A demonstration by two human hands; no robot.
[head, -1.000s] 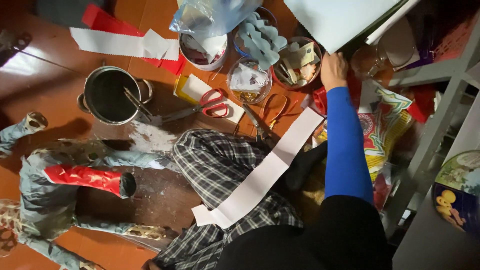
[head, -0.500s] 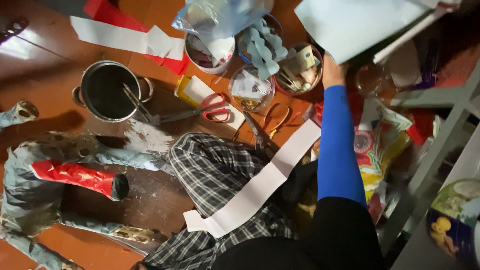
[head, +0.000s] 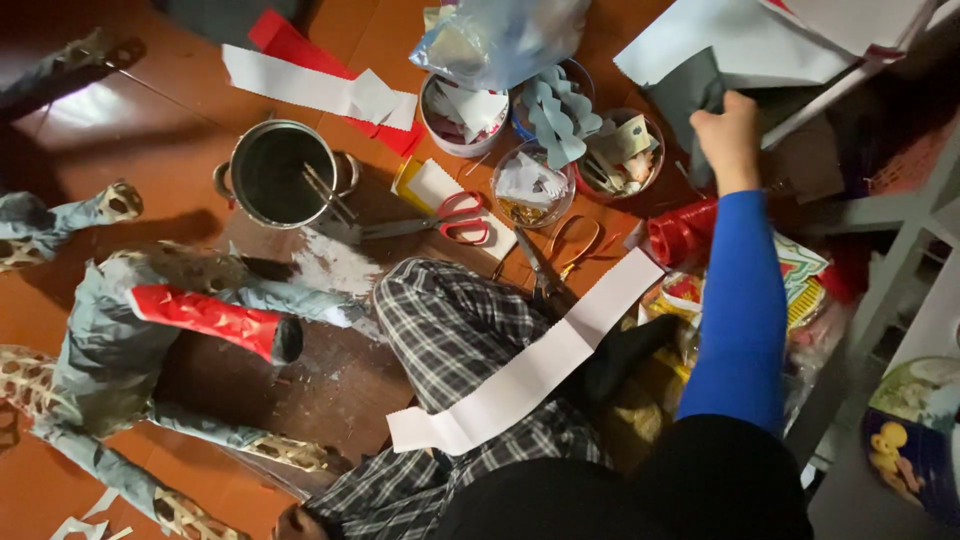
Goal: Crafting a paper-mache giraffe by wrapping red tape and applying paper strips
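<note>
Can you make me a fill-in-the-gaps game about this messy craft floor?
1. The person's right hand in the blue sleeve grips a sheet of dark ____ paper.
2. The scissors beside the round metal pot have ____ handles.
3. A long white paper strip lies across the person's ____ trousers.

Missing words: grey; red; checked

One metal pot (head: 278,172) stands on the floor, and three round tubs sit beside it: a white one (head: 462,112), a clear one (head: 531,187) and one filled with scraps (head: 622,155). Two pairs of scissors lie nearby, one with red handles (head: 440,222) and one with orange handles (head: 556,253). There are two long white paper strips, one on the floor (head: 300,85) and one across the lap (head: 530,368), one papier-mâché figure (head: 130,340), and one hand (head: 728,137) in view.
</note>
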